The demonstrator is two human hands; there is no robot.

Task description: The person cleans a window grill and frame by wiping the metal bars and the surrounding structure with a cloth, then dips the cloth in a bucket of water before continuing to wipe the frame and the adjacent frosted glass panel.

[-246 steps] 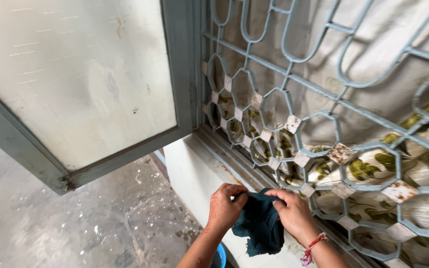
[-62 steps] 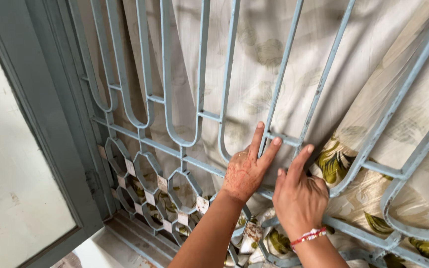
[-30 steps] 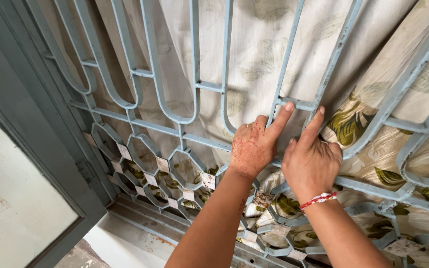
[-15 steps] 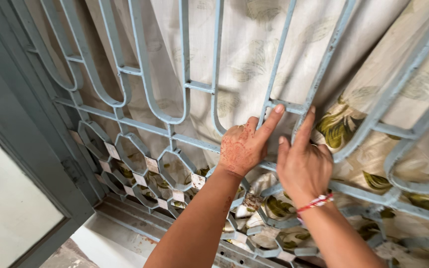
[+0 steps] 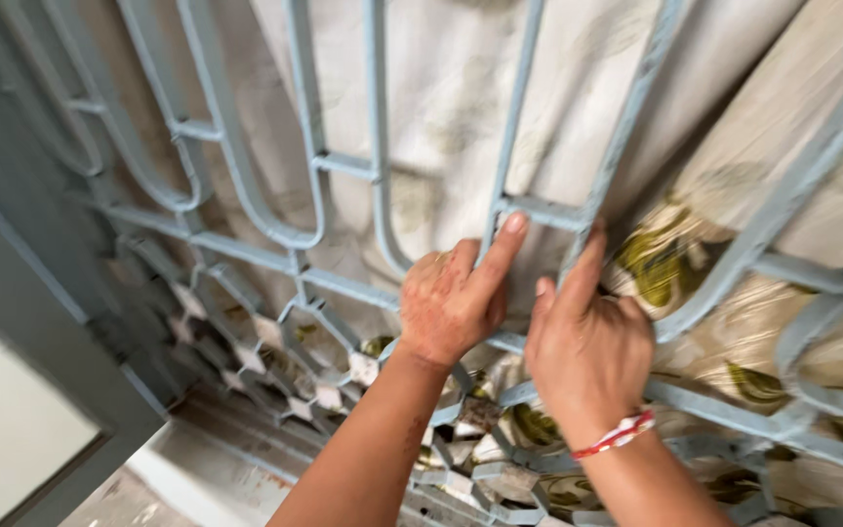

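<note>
In the head view, both hands are raised against a pale blue-grey painted metal window grille that fills most of the scene. The left hand lies flat on the grille near the middle, its forefinger stretched up along a slanting upright bar so that the tip touches a short cross-piece; the other fingers are loosely curled against the bars and grip nothing that shows. Just to its right, the right hand is likewise spread on the grille, forefinger pointing up along the next upright, the remaining fingers bent; whether they close round a bar cannot be told. A red and white thread bracelet circles the right wrist.

Behind the bars, on the far side, hangs a cream curtain printed with olive-green leaves, pressed close to the metal. Below the hands the grille changes to a band of octagonal rings joined by small white square plates, somewhat blurred. At the left stands the grey frame of an open window leaf with frosted glass, and at the near bottom left runs a pale window sill.
</note>
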